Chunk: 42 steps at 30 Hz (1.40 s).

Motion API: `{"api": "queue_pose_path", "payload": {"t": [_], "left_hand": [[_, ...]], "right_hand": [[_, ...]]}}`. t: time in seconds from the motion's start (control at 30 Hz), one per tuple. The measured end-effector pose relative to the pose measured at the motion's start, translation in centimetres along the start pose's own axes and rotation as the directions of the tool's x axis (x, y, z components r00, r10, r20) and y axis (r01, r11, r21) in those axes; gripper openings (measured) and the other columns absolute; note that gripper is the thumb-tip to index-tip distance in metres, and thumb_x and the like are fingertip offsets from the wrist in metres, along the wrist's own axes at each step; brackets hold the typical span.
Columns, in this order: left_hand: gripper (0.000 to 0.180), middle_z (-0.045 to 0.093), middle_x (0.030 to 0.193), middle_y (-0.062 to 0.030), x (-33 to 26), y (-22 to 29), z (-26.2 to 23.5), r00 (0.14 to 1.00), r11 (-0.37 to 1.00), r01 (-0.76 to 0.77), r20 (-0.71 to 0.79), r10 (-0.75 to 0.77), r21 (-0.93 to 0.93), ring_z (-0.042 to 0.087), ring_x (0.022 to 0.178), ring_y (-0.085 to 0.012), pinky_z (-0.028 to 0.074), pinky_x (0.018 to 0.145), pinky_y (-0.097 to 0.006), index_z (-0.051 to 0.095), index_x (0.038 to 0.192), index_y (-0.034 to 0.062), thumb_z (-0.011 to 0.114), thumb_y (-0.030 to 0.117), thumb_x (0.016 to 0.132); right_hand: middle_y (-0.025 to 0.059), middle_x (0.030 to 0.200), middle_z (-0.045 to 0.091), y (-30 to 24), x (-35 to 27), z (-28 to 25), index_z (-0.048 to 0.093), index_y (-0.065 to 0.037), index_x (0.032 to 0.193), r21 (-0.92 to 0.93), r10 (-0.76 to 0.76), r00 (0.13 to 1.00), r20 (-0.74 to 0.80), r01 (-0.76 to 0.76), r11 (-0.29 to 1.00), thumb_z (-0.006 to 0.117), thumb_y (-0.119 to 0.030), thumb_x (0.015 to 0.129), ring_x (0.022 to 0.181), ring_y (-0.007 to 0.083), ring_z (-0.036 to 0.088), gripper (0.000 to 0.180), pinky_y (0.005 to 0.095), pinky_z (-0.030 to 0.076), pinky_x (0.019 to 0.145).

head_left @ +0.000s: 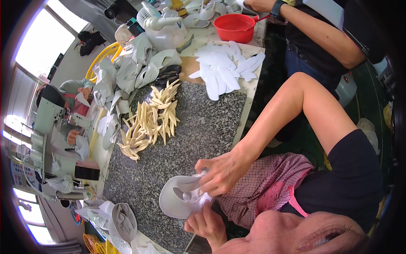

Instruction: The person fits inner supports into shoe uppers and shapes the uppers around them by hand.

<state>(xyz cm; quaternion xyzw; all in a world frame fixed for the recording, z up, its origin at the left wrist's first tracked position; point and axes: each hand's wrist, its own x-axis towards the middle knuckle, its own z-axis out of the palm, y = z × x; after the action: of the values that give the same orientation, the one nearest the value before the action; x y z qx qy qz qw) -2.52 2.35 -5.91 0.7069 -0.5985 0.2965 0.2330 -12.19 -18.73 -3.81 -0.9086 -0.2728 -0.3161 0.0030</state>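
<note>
A white shoe upper [172,198], with a rounded toe end and an opening in its middle, is held just above the speckled stone slab [156,178]. My right hand [222,174] has its fingers closed on the upper's edge, at the side nearest my body. My left hand [206,225] grips the lower edge, its fingers bent and partly hidden. Farther up the slab lies a loose heap of narrow, pointed cream pieces [154,116], apart from both hands. A checked apron [262,182] covers my lap beside the right forearm.
Flat white tongue-shaped pieces [218,70] are spread beside a red basin [234,28]. Grey-white uppers [141,70] pile up at the far edge; more uppers [122,222] stand lower left. A co-worker's hand [72,136] is near a sewing machine [46,114]. Another person's forearm [315,31] reaches in top right.
</note>
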Motion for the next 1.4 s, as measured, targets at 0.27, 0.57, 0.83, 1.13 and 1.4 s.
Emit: {"api": "queue_pose_path", "payload": {"t": [0.27, 0.57, 0.83, 1.13, 1.4], "left_hand": [[0.02, 0.066, 0.089, -0.0063, -1.6, -0.6, -4.2, 0.978, 0.998, -0.034, 0.202, 0.045, -0.056, 0.062, 0.085, -0.0239, 0.043, 0.086, -0.039, 0.071, 0.104, 0.0072, 0.068, 0.015, 0.085], [0.028, 0.067, 0.097, -0.0103, 1.8, 1.5, -4.6, 0.961, 0.959, -0.218, 0.129, 0.243, -0.184, 0.062, 0.088, -0.0269, 0.044, 0.09, -0.041, 0.071, 0.111, 0.0084, 0.066, 0.026, 0.091], [0.027, 0.067, 0.098, -0.0101, 3.1, 3.8, -7.1, 0.958, 0.934, -0.25, 0.075, 0.277, -0.254, 0.062, 0.089, -0.0263, 0.045, 0.09, -0.04, 0.071, 0.111, 0.0075, 0.067, 0.024, 0.09], [0.026, 0.067, 0.098, -0.0099, 2.4, 5.1, -9.1, 0.956, 0.901, -0.222, 0.1, 0.277, -0.373, 0.062, 0.09, -0.0257, 0.045, 0.09, -0.04, 0.071, 0.11, 0.0064, 0.068, 0.022, 0.089], [0.026, 0.067, 0.098, -0.0097, 1.1, 6.1, -10.1, 0.963, 0.86, -0.156, 0.118, 0.241, -0.486, 0.062, 0.09, -0.0251, 0.045, 0.09, -0.04, 0.07, 0.109, 0.0055, 0.068, 0.02, 0.088]], "right_hand": [[-0.0033, 0.076, 0.051, -1.9, 1.2, -3.3, 0.061, -0.011, 0.07, -0.014, -0.093, 0.994, -0.054, 0.092, 0.996, 0.067, -0.017, 0.074, 0.08, 0.0142, 0.055, 0.01, 0.0465, 0.033, 0.088], [0.0024, 0.086, 0.057, -5.9, 0.4, -9.7, 0.061, -0.01, 0.085, -0.021, -0.13, 0.982, 0.133, 0.134, 0.991, 0.059, -0.02, 0.093, 0.089, 0.0213, 0.06, 0.012, 0.0556, 0.03, 0.094], [0.005, 0.09, 0.063, -8.5, 1.1, -12.9, 0.064, -0.008, 0.09, -0.041, -0.078, 0.982, 0.169, 0.086, 0.995, 0.058, -0.024, 0.091, 0.093, 0.0223, 0.061, 0.018, 0.0544, 0.028, 0.095], [0.0102, 0.093, 0.061, -11.0, 3.8, -15.9, 0.063, -0.003, 0.092, 0.261, 0.001, 0.93, 0.367, -0.104, 0.96, 0.062, -0.022, 0.087, 0.1, 0.0266, 0.061, 0.02, 0.0534, 0.027, 0.096], [0.0183, 0.085, 0.063, -12.9, 5.9, -17.5, 0.062, 0.003, 0.083, 0.545, -0.005, 0.941, 0.338, -0.192, 0.816, 0.068, -0.024, 0.08, 0.086, 0.0374, 0.062, 0.028, 0.0497, 0.04, 0.081]]}}
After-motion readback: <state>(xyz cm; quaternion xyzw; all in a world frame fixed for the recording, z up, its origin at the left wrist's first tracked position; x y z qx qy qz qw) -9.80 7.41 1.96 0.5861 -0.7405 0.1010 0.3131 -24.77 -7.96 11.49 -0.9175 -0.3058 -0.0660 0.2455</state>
